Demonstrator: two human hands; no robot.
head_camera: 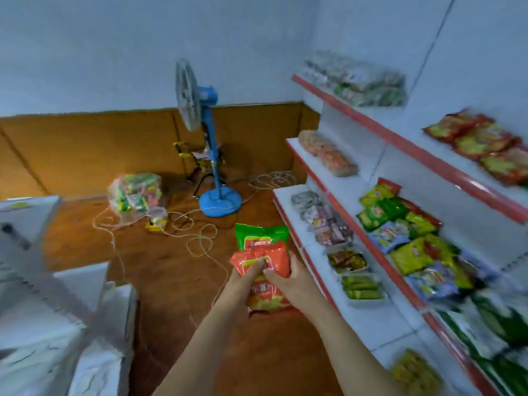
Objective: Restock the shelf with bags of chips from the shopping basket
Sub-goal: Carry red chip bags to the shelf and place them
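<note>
**Chip bags held at frame centre**

Left hand [248, 274] and right hand [288, 278] both grip a stack of chip bags: red bag [273, 262] on top, green bag [261, 234] behind. Fingers curled round the pack edges. Bags held over the floor, just left of the shelf [371, 318] at right. Blue fan [213, 155] stands upper centre. Frame blurred.

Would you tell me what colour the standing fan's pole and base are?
Blue; the standing fan shows best in the head view, its only view.

Shelf [323, 254]: snack packs [400, 224]. Floor [171, 270]: fan [220, 200].
</note>
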